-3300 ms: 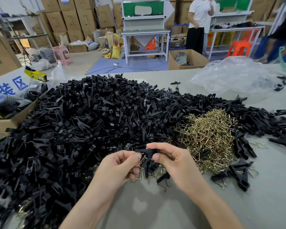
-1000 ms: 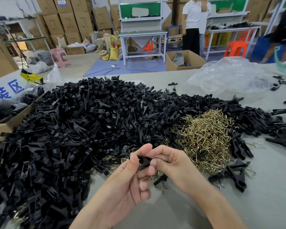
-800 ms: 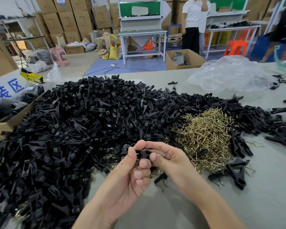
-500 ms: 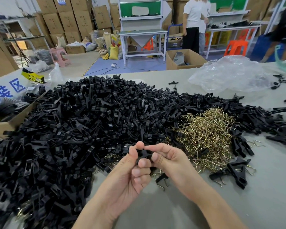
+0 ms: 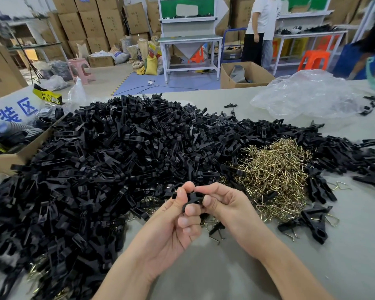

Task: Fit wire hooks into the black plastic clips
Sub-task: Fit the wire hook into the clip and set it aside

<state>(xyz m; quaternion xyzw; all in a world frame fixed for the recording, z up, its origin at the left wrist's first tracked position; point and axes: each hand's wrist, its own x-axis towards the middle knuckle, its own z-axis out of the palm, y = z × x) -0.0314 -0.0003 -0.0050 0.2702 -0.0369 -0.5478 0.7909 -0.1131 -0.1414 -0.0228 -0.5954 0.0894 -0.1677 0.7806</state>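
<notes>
Held up over the near part of the desk (image 5: 344, 256), just in front of the big pile: one black clip (image 5: 192, 197), pinched between both hands. Gripped from the left by the left hand (image 5: 173, 221), thumb on top, curled fingers beneath. Pinched from the other side by the right hand (image 5: 223, 204), thumb and forefinger closed on the right end. Long axis roughly crosswise, left to right, from one hand to the other. Mostly covered by fingers, so front and back ends not to be told apart; wire inside or not, impossible to tell.

Just below the hands, lying on the desk: a loose clip (image 5: 217, 228) with wire showing.

Behind and to the left, spread wide over the desk: a pile of black clips (image 5: 117, 159), lying every which way. To the right of the hands, touching that pile: a heap of wire hooks (image 5: 275, 176), brass-coloured and tangled.

At the near right edge of the heap: a few fitted clips (image 5: 312, 221) with wire loops sticking out.

Farther back on the right: a crumpled clear plastic bag (image 5: 307, 94). At the far left: a cardboard box (image 5: 7, 161). Beyond the desk: a standing person (image 5: 262, 22) in a white top.
</notes>
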